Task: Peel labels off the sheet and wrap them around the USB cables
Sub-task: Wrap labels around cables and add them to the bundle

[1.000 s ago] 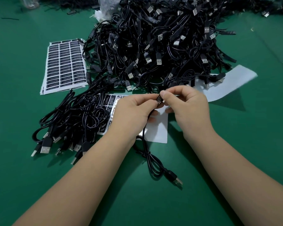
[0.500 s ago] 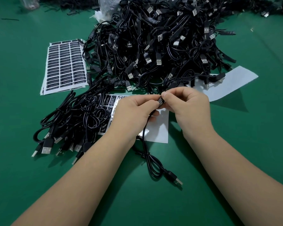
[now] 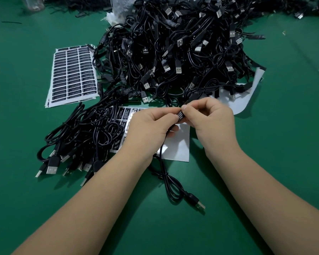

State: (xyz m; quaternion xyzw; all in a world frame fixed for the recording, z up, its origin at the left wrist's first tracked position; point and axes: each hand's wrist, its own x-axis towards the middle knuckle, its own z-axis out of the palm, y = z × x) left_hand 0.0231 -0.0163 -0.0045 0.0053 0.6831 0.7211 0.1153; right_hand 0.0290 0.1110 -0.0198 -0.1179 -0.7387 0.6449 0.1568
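Green table [image 3: 26, 181] under all items. At far left, stack of full label sheets [image 3: 73, 74], set flat within reach as reserve stock. Next, bundle of cables [image 3: 81, 137] lying over the working label sheet [image 3: 179, 144], probably the finished lot. Left hand [image 3: 151, 126], grip curled and pinching the USB cable [image 3: 166, 179] to steady it above the sheet, plug trailing toward the viewer. Label [image 3: 180, 115] between both thumbs, partly wrapped. Right hand [image 3: 210, 120], grip pinching the label against the cable to close it. Behind, large cable pile [image 3: 182, 48], presumably unlabelled; at far right, bare backing sheet [image 3: 241, 102].
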